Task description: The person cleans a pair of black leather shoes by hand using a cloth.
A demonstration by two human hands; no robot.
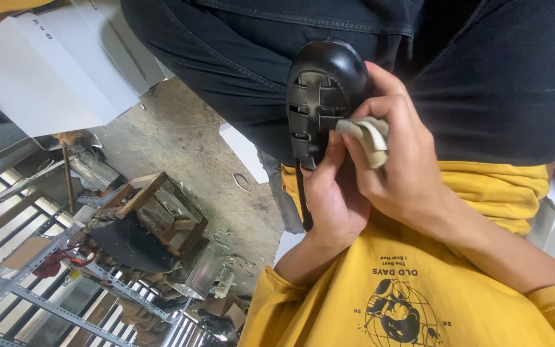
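Head view: black woven leather shoe (324,96) upper centre, resting on lap against dark trousers (239,71). Left hand (332,199) clasped around shoe's lower part from beneath, black strap hanging below. Right hand (396,160) pinched shut on folded pale cloth (367,138), cloth pressed to woven upper. Toe cap glossy; woven bands duller, so wiping appears partway, woven area left. White boxes (52,71) far left; metal shelving (40,289) lower left.
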